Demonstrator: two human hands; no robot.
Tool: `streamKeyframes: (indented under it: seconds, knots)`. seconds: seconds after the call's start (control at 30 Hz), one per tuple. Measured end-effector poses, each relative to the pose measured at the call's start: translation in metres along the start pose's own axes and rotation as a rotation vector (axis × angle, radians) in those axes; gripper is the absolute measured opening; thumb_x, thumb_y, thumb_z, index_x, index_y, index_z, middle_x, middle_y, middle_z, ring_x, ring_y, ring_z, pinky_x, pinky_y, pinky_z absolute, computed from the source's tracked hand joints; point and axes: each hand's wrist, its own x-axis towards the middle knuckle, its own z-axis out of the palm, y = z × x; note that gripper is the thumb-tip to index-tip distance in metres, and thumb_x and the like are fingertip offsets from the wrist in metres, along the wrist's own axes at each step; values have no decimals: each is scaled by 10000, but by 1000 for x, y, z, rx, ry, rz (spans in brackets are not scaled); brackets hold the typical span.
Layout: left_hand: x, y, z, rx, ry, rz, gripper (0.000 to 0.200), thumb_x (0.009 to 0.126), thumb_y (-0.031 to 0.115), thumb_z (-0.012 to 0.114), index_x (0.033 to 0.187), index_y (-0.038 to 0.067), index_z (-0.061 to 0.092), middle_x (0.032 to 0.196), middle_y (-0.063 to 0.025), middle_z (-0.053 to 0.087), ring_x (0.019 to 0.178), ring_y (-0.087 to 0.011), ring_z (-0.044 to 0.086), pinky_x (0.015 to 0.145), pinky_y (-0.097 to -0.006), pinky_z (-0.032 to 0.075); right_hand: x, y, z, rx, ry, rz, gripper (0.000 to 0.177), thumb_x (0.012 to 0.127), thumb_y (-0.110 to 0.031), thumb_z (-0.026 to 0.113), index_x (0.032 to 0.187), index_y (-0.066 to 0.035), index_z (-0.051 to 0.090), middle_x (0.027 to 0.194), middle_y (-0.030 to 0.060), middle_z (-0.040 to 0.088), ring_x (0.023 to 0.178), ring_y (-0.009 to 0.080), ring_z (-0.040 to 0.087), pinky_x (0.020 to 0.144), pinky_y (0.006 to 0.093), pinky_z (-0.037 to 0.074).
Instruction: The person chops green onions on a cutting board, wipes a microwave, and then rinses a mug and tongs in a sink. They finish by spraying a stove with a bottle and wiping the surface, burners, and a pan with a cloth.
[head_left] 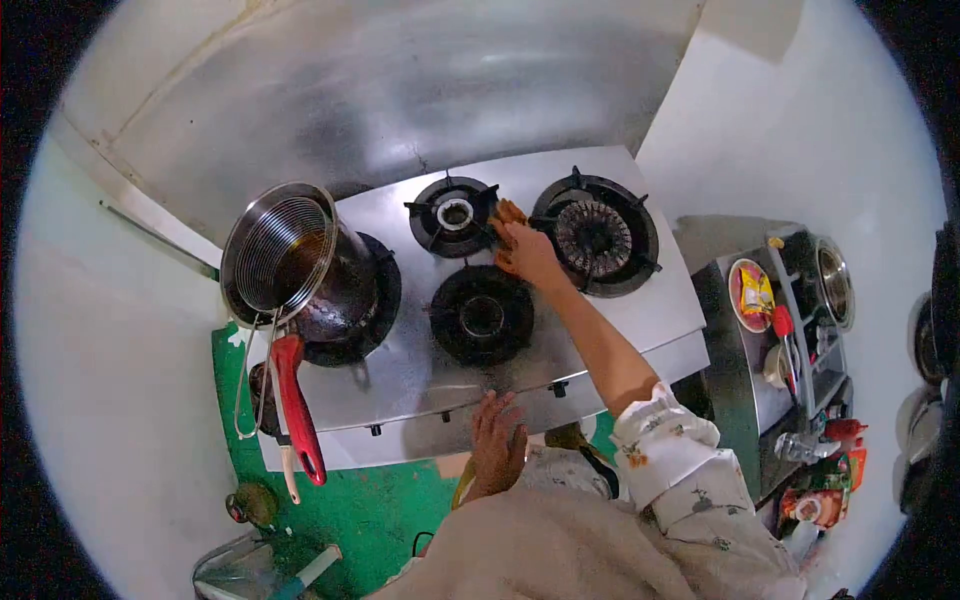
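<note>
My right hand (520, 250) reaches over the steel stove top (400, 395), between the small rear burner (455, 217) and the large right burner (595, 236). Its fingers press on a brownish cloth or pad (509, 213) lying against the surface. My left hand (497, 440) is at the stove's front edge, fingers spread, with nothing visible in it. Between the two hands lies the front middle burner (482, 316). On the left burner (385, 300) stands a metal pot (345, 290) with a wire strainer (285, 235) across its top.
A red handle (296, 410) juts past the stove's front left edge. At the right, a side counter (735, 370) bears a plate with a yellow packet (755, 298), a red utensil (783, 322) and bottles. The floor (370, 520) is green. A metal wall panel (400, 90) rises behind.
</note>
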Motion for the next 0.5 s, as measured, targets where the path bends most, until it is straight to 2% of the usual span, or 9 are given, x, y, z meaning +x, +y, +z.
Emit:
streamKeyframes:
  seconds: [0.03, 0.17, 0.23, 0.27, 0.33, 0.37, 0.43, 0.5]
  knots:
    - [-2, -1, 0, 15, -4, 13, 286, 827, 102, 577, 1111, 76, 548, 1277, -117, 469, 1259, -359, 350, 1020, -498, 280, -7, -3, -9, 9, -31, -54, 344, 765, -54, 530, 1103, -41, 591, 1032, 209, 610, 942, 358, 592, 806, 450, 465]
    - [-4, 2, -2, 9, -20, 40, 283, 833, 111, 572, 1114, 84, 551, 1263, -118, 483, 1249, -361, 365, 1017, -494, 287, -30, 19, -3, 1, -14, -21, 372, 764, -64, 542, 1133, -46, 587, 1036, 195, 615, 940, 348, 595, 789, 432, 475]
    - [0, 7, -6, -12, -29, 45, 281, 831, 111, 573, 1111, 86, 556, 1253, -123, 490, 1244, -362, 372, 1012, -491, 295, -45, 5, -23, 508, 7, 15, 362, 760, -70, 560, 1119, -48, 596, 982, 188, 631, 901, 355, 605, 773, 423, 484]
    - [0, 7, -6, -12, -33, 48, 281, 831, 111, 573, 1111, 86, 556, 1253, -123, 490, 1244, -362, 372, 1012, -491, 295, -47, 7, -24, 508, 11, 18, 362, 760, -70, 560, 1119, -48, 596, 982, 188, 631, 901, 355, 605, 773, 423, 484]
    - [-1, 4, -6, -21, -40, 58, 280, 826, 105, 571, 1106, 85, 560, 1253, -124, 491, 1246, -355, 373, 1010, -485, 297, -49, 15, -28, -69, -144, 0, 362, 750, -90, 587, 1109, -37, 597, 975, 179, 636, 861, 360, 611, 760, 411, 492]
    - [-1, 4, -7, -20, -44, 61, 280, 826, 105, 571, 1106, 85, 560, 1253, -124, 491, 1246, -355, 373, 1010, -485, 297, -53, 18, -28, -68, -141, 3, 362, 750, -90, 587, 1109, -37, 597, 975, 179, 636, 861, 360, 611, 760, 411, 492]
    - [-2, 6, -10, -22, -13, 61, 292, 817, 94, 576, 1108, 88, 563, 1254, -122, 490, 1250, -347, 372, 1010, -479, 294, -67, 14, -36, -16, -1, -218, 363, 760, -146, 615, 1098, -16, 598, 957, 189, 637, 851, 354, 613, 769, 402, 496]
    - [-2, 6, -14, -15, -10, 69, 296, 817, 91, 574, 1113, 88, 563, 1258, -119, 486, 1253, -344, 369, 1011, -478, 290, -78, 6, -48, -49, -24, -193, 385, 761, -184, 630, 1105, -14, 593, 997, 185, 628, 901, 328, 604, 762, 394, 501]
